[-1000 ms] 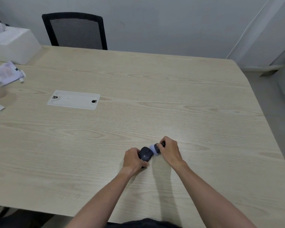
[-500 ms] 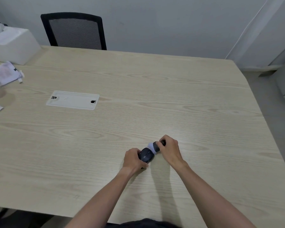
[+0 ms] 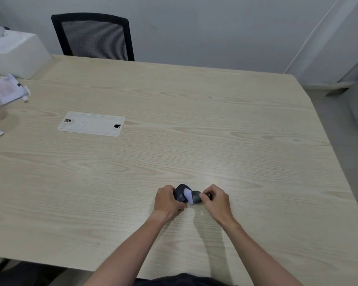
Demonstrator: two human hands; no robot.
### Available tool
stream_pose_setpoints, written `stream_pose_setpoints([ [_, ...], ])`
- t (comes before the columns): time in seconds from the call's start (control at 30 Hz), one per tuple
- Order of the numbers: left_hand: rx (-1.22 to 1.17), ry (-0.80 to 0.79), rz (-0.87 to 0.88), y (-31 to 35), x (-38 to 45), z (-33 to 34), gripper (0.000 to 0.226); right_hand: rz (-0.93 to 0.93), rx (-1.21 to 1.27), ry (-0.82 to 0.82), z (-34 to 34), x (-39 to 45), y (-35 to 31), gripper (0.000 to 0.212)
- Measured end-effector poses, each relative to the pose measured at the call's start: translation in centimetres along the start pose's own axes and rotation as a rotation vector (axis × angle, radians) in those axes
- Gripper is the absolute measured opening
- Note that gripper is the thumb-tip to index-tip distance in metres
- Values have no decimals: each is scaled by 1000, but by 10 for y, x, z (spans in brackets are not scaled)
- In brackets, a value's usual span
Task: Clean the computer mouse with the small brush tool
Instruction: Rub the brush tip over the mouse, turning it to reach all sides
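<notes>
One dark grey mouse [image 3: 179, 194] gripped in left hand [image 3: 167, 200]; one brush [image 3: 191, 196], pale-tipped, pinched by right hand [image 3: 216, 200].

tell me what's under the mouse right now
The mouse is held by the left hand low over the wooden table. Its underside is hidden, so contact with the table is unclear. The right hand presses the brush tool against its top.

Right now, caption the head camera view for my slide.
Left hand grips a dark grey computer mouse while right hand works a small pale-headed brush tool against it.
</notes>
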State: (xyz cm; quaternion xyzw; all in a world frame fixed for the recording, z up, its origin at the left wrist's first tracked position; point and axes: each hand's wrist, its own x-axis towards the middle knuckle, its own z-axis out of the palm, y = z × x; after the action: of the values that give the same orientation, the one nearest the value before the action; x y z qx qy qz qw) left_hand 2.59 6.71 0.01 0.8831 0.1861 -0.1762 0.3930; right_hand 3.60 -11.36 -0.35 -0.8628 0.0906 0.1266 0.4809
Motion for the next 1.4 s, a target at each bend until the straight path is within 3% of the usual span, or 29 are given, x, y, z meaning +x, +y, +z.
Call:
stream_pose_setpoints([
  [0.17,0,-4,-3,2,-2,-1,27,84,114,176,3,0,2,8],
  [0.33,12,-13,2,1,0,0,33,41,106,-12,4,1,-1,11],
  [0.53,18,-16,-7,3,0,-1,32,27,25,108,8,6,-14,7],
  [0.73,27,14,-2,-1,2,2,37,-47,6,-62,7,3,-10,12],
  [0.9,17,-2,-6,0,0,0,33,-15,12,127,2,10,-17,11],
  [1.07,5,5,-2,-1,0,1,43,-78,-77,-126,9,17,-27,9],
  [1.17,-34,-7,-17,-2,-1,0,54,-80,-171,38,10,31,-35,7],
  [1.23,-78,-25,-22,-2,-3,-1,67,-125,-151,54,9,41,-45,8],
  [1.4,-124,-23,-25,-6,-5,-1,76,-285,-253,-263,17,56,-62,6],
])
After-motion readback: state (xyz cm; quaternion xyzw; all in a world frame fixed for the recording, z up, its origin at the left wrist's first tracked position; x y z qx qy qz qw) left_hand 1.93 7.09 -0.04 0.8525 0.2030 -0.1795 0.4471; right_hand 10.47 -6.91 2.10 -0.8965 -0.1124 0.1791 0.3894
